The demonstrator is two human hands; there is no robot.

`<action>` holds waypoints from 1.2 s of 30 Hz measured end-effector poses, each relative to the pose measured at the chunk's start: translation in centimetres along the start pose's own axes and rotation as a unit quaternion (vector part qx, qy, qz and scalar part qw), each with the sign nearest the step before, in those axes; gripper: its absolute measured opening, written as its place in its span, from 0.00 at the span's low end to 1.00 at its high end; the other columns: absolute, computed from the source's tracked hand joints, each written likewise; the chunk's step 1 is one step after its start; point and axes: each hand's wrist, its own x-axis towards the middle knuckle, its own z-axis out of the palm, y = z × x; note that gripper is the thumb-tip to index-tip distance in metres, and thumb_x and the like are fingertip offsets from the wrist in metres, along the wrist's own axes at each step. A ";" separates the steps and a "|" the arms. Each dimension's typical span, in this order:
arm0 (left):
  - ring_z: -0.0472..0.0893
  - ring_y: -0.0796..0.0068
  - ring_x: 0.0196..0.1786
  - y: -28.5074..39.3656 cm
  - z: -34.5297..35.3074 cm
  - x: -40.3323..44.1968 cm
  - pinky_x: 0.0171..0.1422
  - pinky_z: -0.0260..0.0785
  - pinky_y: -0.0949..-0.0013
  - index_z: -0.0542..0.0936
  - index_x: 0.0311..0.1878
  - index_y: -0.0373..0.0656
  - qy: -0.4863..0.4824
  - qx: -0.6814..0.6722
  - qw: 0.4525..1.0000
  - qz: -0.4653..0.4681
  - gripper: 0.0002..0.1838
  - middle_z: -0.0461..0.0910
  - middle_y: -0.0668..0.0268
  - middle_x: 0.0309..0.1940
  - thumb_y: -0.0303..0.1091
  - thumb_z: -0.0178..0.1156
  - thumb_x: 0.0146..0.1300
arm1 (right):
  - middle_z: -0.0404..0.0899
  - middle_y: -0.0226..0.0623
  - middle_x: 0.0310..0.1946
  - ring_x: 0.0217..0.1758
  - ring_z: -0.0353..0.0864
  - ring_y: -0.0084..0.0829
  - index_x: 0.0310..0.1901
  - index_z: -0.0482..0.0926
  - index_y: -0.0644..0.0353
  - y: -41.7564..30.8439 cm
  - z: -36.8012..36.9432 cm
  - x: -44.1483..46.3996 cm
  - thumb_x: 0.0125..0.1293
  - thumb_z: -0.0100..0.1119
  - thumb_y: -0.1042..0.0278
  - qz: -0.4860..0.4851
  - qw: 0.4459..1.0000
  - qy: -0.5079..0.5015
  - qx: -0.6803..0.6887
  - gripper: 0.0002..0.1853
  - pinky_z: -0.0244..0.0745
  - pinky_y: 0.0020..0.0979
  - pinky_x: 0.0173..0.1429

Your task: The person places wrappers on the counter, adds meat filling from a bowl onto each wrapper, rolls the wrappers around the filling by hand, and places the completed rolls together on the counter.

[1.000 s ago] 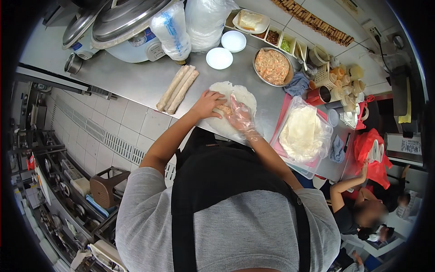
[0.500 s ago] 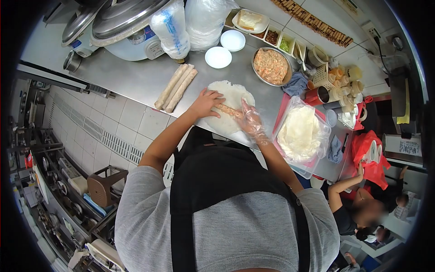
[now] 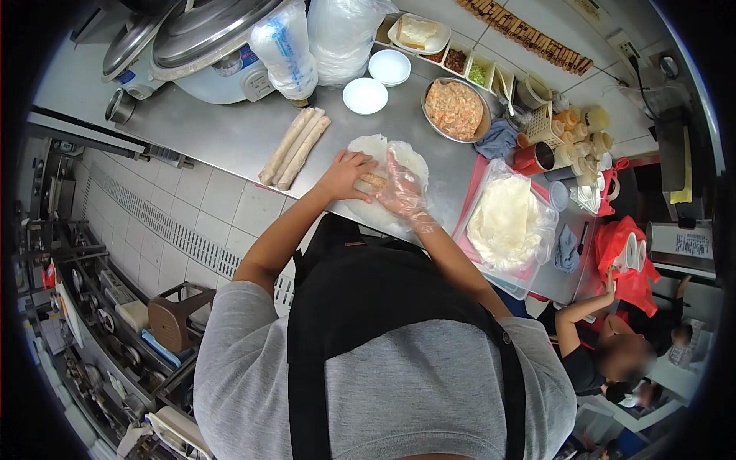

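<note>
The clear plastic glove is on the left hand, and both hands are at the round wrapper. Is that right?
Wrong hand: the head view shows the glove on the right hand. It and the left hand are at the wrapper.

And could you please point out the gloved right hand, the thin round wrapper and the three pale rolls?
Gloved right hand (image 3: 402, 192): head view, on the middle of the hand.
Thin round wrapper (image 3: 369, 144): head view, on its bare upper-left part.
Three pale rolls (image 3: 294, 149): head view, midway along the centre roll.
</note>
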 end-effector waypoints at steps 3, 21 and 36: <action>0.62 0.56 0.74 -0.4 0.0 0.0 0.77 0.47 0.36 0.71 0.69 0.49 -0.026 0.024 0.999 -0.005 0.53 0.67 0.61 0.69 0.66 0.73 0.39 | 0.83 0.46 0.39 0.44 0.81 0.49 0.74 0.59 0.61 0.2 -0.1 0.3 0.55 0.69 0.63 0.004 0.994 -0.079 -0.073 0.45 0.76 0.45 0.52; 0.60 0.57 0.75 0.6 -0.1 -0.1 0.76 0.44 0.33 0.71 0.71 0.58 -0.012 0.044 0.999 -0.004 0.49 0.67 0.63 0.69 0.68 0.68 0.45 | 0.85 0.43 0.48 0.50 0.81 0.50 0.76 0.49 0.63 5.8 -3.2 -4.4 0.60 0.69 0.61 -0.022 0.995 -0.086 -0.033 0.49 0.70 0.44 0.64; 0.58 0.57 0.76 2.6 3.5 2.2 0.78 0.38 0.33 0.78 0.63 0.74 0.047 0.083 0.993 0.066 0.26 0.67 0.69 0.70 0.58 0.59 0.61 | 0.84 0.35 0.36 0.41 0.83 0.30 0.77 0.50 0.63 4.1 -1.6 -4.2 0.55 0.72 0.70 0.161 0.974 0.011 0.160 0.51 0.77 0.32 0.51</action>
